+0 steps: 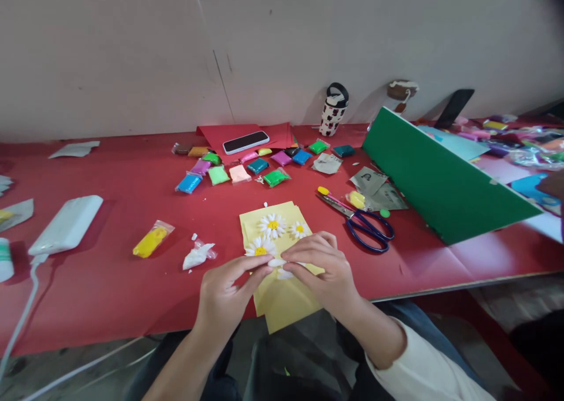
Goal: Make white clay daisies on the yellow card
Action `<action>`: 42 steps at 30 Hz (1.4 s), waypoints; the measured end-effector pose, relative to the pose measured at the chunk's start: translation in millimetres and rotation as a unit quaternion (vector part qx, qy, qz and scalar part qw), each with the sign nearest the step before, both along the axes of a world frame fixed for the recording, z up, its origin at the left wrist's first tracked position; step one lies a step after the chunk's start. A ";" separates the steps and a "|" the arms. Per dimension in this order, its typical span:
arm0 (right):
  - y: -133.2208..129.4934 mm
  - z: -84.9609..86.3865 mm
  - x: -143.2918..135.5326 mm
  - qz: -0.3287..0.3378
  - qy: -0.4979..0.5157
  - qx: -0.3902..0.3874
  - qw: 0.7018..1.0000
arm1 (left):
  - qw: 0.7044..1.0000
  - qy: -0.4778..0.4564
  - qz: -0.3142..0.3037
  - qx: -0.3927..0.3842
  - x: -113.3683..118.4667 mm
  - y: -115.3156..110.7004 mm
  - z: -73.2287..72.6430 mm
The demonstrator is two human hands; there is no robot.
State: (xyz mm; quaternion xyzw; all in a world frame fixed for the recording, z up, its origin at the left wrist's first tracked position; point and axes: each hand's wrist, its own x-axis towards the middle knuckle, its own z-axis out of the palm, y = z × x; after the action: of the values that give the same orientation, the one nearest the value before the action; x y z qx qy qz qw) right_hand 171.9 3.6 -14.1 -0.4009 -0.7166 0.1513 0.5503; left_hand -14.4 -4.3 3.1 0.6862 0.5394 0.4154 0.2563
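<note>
Between the fingertips of my left hand (233,283) and my right hand (324,266) is a small piece of white modelling clay (277,262), pinched from both sides. The hands are just above yellow paper sheets (288,304) that overhang the table's front edge. On the paper lie several white clay daisies with yellow centres, such as the upper daisy (272,225) and a smaller daisy (299,230). Another white flower shape is partly hidden under my fingers. Left of the paper sits a lump of white clay (197,255) on its plastic wrapper.
Blue-handled scissors (370,231) lie right of the paper, near a leaning green board (440,178). A bag of yellow clay (153,239) and a white power bank (66,225) with a cable are at left. Several coloured clay packets, a phone (245,142) and a bottle (333,110) stand behind.
</note>
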 end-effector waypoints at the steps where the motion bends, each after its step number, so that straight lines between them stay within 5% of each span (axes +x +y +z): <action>1: 0.1 0.1 0.3 0.001 0.001 0.003 1.000 | 1.000 0.000 -0.002 0.000 0.2 -0.2 0.6; 12: -2.5 -1.7 1.3 0.002 0.005 0.008 1.000 | 0.997 -0.050 -0.039 -0.051 -3.3 -0.2 -3.2; 19: -3.7 -4.0 -2.6 0.009 -0.008 0.006 1.000 | 0.998 0.002 -0.061 0.007 -0.9 -0.5 -4.6; 23: -3.5 -5.2 0.5 0.009 -0.020 0.017 1.000 | 0.994 -0.048 -0.072 -0.068 -3.7 -1.9 -5.4; 29: -5.5 -4.3 1.7 -0.007 -0.043 0.048 0.998 | 0.898 -0.287 -0.108 -0.317 7.8 -4.1 -7.1; 42: -6.5 -5.7 -1.9 -0.021 -0.098 0.052 0.994 | 0.835 -0.339 -0.095 -0.423 10.8 -3.6 -4.8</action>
State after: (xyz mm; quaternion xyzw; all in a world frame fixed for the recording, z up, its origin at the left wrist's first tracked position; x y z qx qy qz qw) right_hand 170.0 -2.9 -19.8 -0.3991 -0.7656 0.0623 0.5006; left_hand -3.5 -8.0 -1.7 0.3749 0.4741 0.3272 0.7263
